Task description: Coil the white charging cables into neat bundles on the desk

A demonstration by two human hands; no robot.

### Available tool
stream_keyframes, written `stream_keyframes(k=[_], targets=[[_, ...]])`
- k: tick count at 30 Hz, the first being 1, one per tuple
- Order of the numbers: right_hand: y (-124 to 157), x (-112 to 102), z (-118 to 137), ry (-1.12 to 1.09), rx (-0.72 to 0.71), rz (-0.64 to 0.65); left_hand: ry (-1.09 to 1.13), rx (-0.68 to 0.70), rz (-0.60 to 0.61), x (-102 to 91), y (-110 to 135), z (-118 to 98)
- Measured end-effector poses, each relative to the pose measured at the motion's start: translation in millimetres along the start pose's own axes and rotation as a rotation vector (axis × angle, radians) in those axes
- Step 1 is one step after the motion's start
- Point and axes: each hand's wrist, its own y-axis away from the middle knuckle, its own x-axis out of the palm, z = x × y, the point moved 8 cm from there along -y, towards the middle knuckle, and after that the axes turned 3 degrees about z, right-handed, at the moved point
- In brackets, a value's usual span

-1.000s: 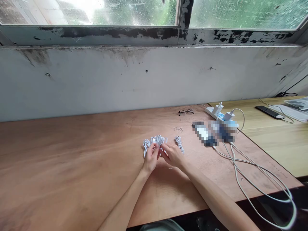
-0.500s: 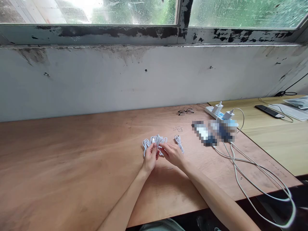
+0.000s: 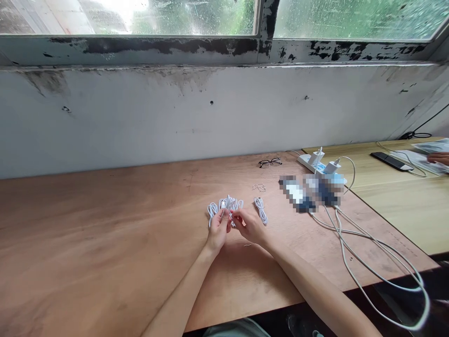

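A loose bundle of thin white cable (image 3: 224, 204) lies on the brown wooden table (image 3: 105, 234) just beyond my hands. My left hand (image 3: 218, 230) is curled and pinches a strand of that cable. My right hand (image 3: 248, 225) faces it, fingers pinched on the same cable where the hands meet. A small coiled white cable (image 3: 261, 209) lies apart, just right of my right hand.
Several tiny wire ties (image 3: 259, 187) and glasses (image 3: 270, 162) lie farther back. A white power strip (image 3: 317, 165) with chargers, blurred devices (image 3: 310, 193) and long trailing cables (image 3: 368, 262) sit right. On the adjoining lighter table lies a phone (image 3: 392, 162), with another person's hand (image 3: 438, 157) nearby.
My hands have closed slightly together on the cable bundle. Another person's hand has come into view at the far right edge.
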Motion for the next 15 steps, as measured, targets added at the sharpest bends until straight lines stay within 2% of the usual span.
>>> stream_keyframes(k=[3,7,11,15], targets=[[-0.5,-1.4,3.5,-0.035,-0.008,-0.003,-0.015,0.023,-0.029,-1.6,0.2,-1.7],[-0.7,1.4,2.2,-0.07,0.077,0.049,0.013,0.021,-0.074,-3.2,1.7,-3.6],[-0.5,8.7,1.2,0.039,0.121,0.125,0.031,0.027,-0.078,-2.0,2.2,-4.1],[-1.8,11.9,1.2,0.128,0.088,0.133,-0.017,0.036,-0.063,-2.0,0.7,-1.3]])
